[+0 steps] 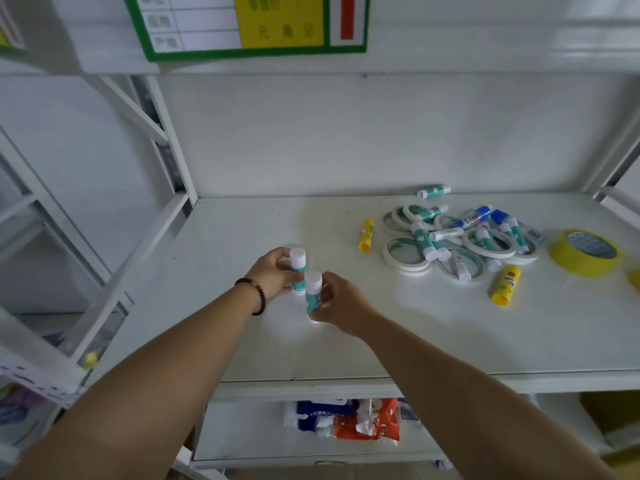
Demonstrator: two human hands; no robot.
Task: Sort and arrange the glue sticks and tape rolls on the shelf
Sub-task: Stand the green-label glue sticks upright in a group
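My left hand [273, 273] grips an upright teal-and-white glue stick [298, 263] on the white shelf [242, 341]. Right beside it, my right hand [341, 304] holds a second teal glue stick [313, 294] upright, its base at the shelf surface. The two sticks stand close together. At the right lies a mixed heap of teal, blue and white glue sticks [426, 240] and thin white tape rolls [407, 259]. A yellow glue stick [366, 234] lies left of the heap, another [506, 285] in front of it. A wide yellow tape roll [585, 252] sits at the far right.
One teal glue stick [433, 191] lies alone by the back wall. A price sign [242, 26] hangs from the shelf above. The lower shelf holds blue and red packets [349, 419]. White shelf uprights [173, 143] stand at the left.
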